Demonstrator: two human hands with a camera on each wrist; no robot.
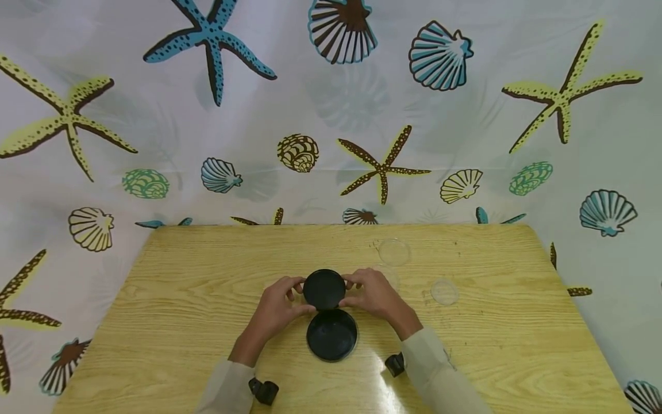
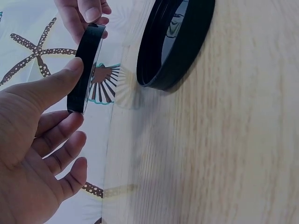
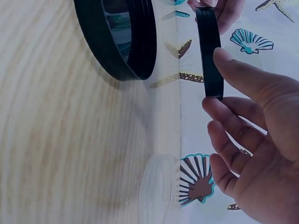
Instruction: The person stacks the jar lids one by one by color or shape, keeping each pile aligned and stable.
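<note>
Both hands hold a small, shallow black round lid (image 1: 324, 289) between them. My left hand (image 1: 278, 306) pinches its left edge with thumb and fingers, and my right hand (image 1: 373, 294) pinches the right edge. Seen from the side, the lid is a thin black band (image 2: 87, 67) raised off the table. A wider black round dish (image 1: 332, 335) with an upright rim rests on the table just nearer to me. Its inside is dark and shiny. In the right wrist view, the remaining fingers of the right hand (image 3: 261, 126) curve loosely below the lid.
Thin clear discs lie on the wooden table (image 1: 207, 270): one (image 1: 395, 252) farther back, one (image 1: 445, 291) to the right, another (image 1: 389, 276) partly behind the right hand. A patterned cloth (image 1: 289, 195) hangs behind the table. Black wrist devices (image 1: 265, 392) sit near both sleeves.
</note>
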